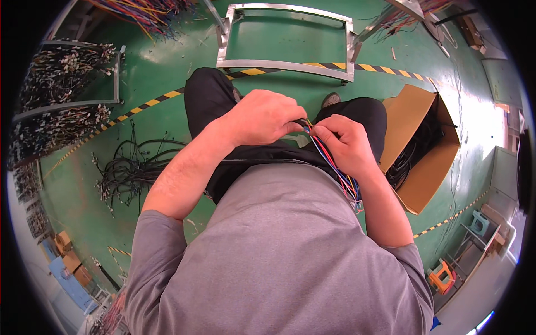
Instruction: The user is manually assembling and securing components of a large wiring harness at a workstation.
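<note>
Above my lap, my left hand [265, 118] is closed, its fingers pinching a short dark end, apparently black sleeving [302, 122]. Close beside it, my right hand [345, 144] is closed with thumb and fingertips on a bundle of coloured wires [325, 154]. Red, blue and white strands run from that pinch down under my right wrist to loose ends by my thigh. The wires meet the dark end between the two hands; my fingers hide part of the join. To my left, a bunch of black cables [134, 170] trails toward my lap.
An open cardboard box [416, 151] holding black cables stands at my right knee. Ahead is a metal frame [287, 65] on the green floor, near yellow-black tape [156, 100]. Racks of wire harnesses [70, 72] stand at left; an orange stool [442, 277] sits at lower right.
</note>
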`<action>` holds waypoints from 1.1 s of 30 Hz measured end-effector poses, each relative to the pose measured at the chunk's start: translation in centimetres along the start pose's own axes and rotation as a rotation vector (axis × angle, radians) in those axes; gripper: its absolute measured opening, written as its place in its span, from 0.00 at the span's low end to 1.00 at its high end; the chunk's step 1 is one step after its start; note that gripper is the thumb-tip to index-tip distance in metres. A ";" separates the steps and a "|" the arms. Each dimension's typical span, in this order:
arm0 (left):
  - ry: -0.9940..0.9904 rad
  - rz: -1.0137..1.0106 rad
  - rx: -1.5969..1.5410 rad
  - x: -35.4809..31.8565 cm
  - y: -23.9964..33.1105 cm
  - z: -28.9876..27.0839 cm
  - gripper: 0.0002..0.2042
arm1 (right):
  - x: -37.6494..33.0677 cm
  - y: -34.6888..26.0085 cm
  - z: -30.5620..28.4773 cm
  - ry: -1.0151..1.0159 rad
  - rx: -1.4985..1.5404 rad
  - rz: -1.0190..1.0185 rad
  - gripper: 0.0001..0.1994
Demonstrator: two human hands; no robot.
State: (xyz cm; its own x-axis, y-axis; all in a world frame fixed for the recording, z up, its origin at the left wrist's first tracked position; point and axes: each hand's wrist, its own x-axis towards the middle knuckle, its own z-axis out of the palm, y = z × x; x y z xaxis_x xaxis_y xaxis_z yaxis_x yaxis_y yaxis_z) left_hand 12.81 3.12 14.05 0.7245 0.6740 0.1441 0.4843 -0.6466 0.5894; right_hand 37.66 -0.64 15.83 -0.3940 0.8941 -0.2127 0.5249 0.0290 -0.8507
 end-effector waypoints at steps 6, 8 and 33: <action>-0.001 0.046 0.000 0.4 0.1 -0.3 0.10 | 1.4 0.2 0.7 0.006 0.069 -0.059 0.07; 0.015 0.040 -0.011 0.0 -0.3 -0.4 0.11 | 1.6 0.0 0.3 -0.004 0.144 -0.037 0.08; 0.018 -0.052 0.092 -0.5 -1.9 -0.2 0.11 | 2.2 -0.5 0.1 -0.126 0.530 0.264 0.05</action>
State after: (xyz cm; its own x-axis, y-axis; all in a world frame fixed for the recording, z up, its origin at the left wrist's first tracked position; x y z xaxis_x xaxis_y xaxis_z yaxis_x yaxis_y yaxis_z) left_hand 11.44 4.03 13.03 0.6883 0.7136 0.1300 0.5650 -0.6399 0.5209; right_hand 36.46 1.23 15.76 -0.4048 0.7803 -0.4767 0.1821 -0.4420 -0.8783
